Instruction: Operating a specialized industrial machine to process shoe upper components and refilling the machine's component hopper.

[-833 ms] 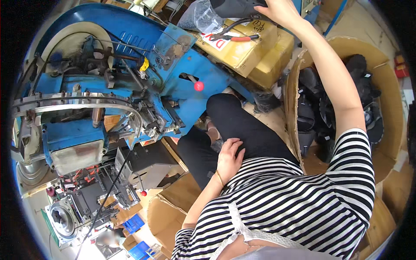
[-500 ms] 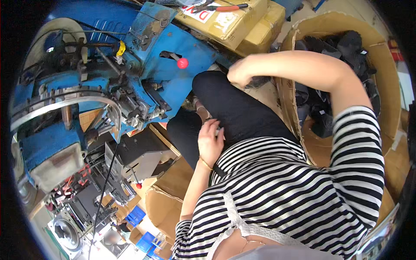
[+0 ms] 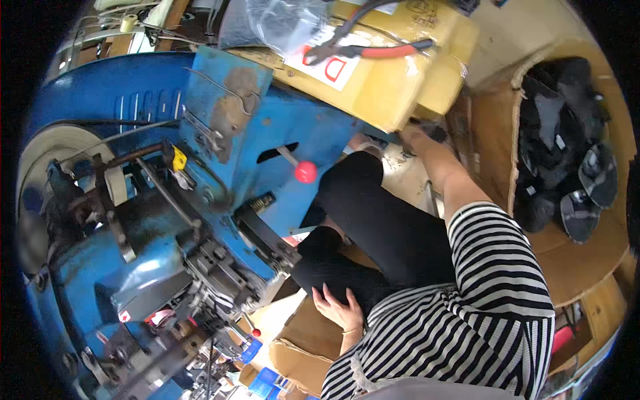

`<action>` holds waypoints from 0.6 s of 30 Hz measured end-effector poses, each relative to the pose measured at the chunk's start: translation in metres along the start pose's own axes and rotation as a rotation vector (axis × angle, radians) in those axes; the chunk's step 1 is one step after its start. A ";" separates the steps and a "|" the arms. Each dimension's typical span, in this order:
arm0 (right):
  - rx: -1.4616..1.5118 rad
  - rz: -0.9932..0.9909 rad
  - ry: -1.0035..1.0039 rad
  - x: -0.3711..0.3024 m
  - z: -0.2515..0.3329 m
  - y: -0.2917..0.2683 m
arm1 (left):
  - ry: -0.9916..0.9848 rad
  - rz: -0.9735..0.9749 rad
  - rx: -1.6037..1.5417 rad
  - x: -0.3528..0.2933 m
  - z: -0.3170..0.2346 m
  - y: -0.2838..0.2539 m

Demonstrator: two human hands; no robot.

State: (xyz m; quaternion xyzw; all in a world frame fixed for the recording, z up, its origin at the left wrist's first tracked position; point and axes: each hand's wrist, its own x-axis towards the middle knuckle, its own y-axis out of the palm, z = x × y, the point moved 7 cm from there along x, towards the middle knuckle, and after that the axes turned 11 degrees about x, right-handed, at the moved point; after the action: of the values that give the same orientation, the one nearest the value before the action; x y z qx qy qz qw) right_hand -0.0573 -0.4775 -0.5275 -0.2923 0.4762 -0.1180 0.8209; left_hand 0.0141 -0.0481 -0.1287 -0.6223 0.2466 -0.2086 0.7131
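My left hand (image 3: 339,310) rests on my black-trousered left thigh with its fingers spread, holding nothing. My right arm stretches down and away past my right knee, and my right hand (image 3: 415,137) is low beside the yellow taped carton (image 3: 380,80). A dark thing (image 3: 433,131) shows right by that hand; its kind is not clear. The right fingers are blurred and partly hidden, so I cannot tell whether they grip it. To the right stands a large open cardboard box (image 3: 490,140) with several black shoe-like pieces (image 3: 563,127) in it.
A blue machine (image 3: 293,127) with a red-knobbed lever (image 3: 305,172) fills the left side, close to my knees. Pliers with a red-and-black handle (image 3: 393,50) and a clear plastic bag (image 3: 283,23) lie on the yellow carton. Another open cardboard box (image 3: 300,357) is below my left hand.
My right hand has reached farther down and forward, beside the carton. My left hand has settled flat on my thigh, fingers spread. The view has shifted, with the machine now larger.
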 end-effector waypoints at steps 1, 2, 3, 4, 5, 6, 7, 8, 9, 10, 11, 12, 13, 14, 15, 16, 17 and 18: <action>0.004 0.007 0.021 0.003 0.004 -0.007 | 0.017 0.013 0.023 0.005 -0.001 0.001; 0.007 0.023 0.002 0.001 0.023 -0.001 | 0.005 0.017 0.049 0.008 0.004 -0.002; 0.003 0.040 -0.035 -0.009 0.039 0.016 | -0.026 0.015 0.079 0.007 0.010 -0.007; -0.007 0.048 -0.076 -0.024 0.043 0.031 | -0.033 0.036 0.089 0.010 0.008 -0.010; -0.020 0.051 -0.123 -0.043 0.038 0.045 | -0.014 0.047 0.092 0.016 0.002 -0.008; -0.049 0.023 -0.281 -0.062 0.083 0.050 | -0.072 -0.011 0.122 0.002 0.011 -0.033; -0.073 0.020 -0.331 -0.070 0.057 0.062 | -0.055 0.003 0.110 0.012 0.002 -0.028; -0.100 0.025 -0.364 -0.076 0.017 0.077 | -0.063 0.020 0.102 0.016 -0.004 -0.020; -0.123 0.031 -0.390 -0.078 -0.025 0.087 | -0.039 0.037 0.094 0.023 -0.012 -0.015; -0.146 0.039 -0.414 -0.076 -0.061 0.095 | -0.042 0.062 0.091 0.026 -0.015 -0.013; -0.165 0.048 -0.438 -0.074 -0.082 0.097 | -0.044 0.090 0.091 0.027 -0.014 -0.014; -0.184 0.054 -0.453 -0.063 -0.098 0.096 | -0.057 0.111 0.095 0.028 -0.014 -0.013; -0.187 0.074 -0.495 -0.046 -0.080 0.098 | -0.100 0.137 0.131 0.025 -0.010 -0.020; -0.186 0.089 -0.508 -0.047 -0.057 0.103 | -0.115 0.127 0.147 0.022 -0.005 -0.022; -0.189 0.101 -0.494 -0.040 -0.043 0.096 | -0.110 0.127 0.147 0.019 -0.005 -0.022; -0.193 0.110 -0.467 -0.036 -0.033 0.090 | -0.102 0.124 0.134 0.020 -0.007 -0.023; -0.197 0.117 -0.434 -0.036 -0.025 0.086 | -0.105 0.116 0.132 0.020 -0.008 -0.023; -0.203 0.122 -0.410 -0.032 -0.014 0.082 | -0.106 0.113 0.127 0.020 -0.010 -0.026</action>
State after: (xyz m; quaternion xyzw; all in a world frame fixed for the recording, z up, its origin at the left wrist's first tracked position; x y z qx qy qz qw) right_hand -0.0928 -0.4022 -0.5584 -0.3619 0.3260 0.0424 0.8724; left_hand 0.0244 -0.0718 -0.1057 -0.5709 0.2295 -0.1503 0.7738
